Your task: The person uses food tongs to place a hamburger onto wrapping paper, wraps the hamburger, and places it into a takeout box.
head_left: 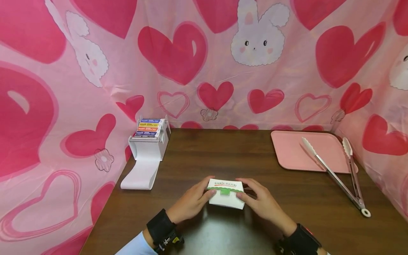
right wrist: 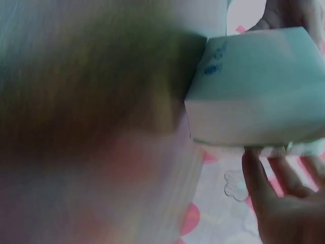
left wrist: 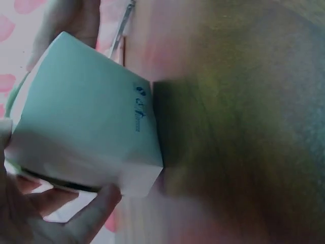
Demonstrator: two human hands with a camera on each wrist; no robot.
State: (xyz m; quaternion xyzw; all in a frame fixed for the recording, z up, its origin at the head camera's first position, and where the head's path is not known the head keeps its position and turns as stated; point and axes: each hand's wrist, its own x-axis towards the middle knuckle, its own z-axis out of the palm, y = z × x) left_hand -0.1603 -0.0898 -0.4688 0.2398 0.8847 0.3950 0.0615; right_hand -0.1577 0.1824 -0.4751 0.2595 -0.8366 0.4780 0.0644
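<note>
A small white paper food box (head_left: 226, 203) with a lid, green trim and a green tab (head_left: 225, 191) is held at the near middle of the table. My left hand (head_left: 190, 203) grips its left side, the thumb near the front edge of the lid. On the opposite side my right hand (head_left: 265, 202) holds it the same way. Both wrist views show the box's plain wall (left wrist: 86, 101) with small blue print close to the table, and fingers (right wrist: 257, 175) against its side.
At the back left stands a white dispenser (head_left: 165, 136) with coloured labels, a wide white strip (head_left: 140, 175) hanging out onto the table. To the right lies a pink tray (head_left: 290, 152), with metal tongs (head_left: 338, 180) across it, their handle end toward me. A heart-patterned cloth (head_left: 220, 53) walls the back and sides.
</note>
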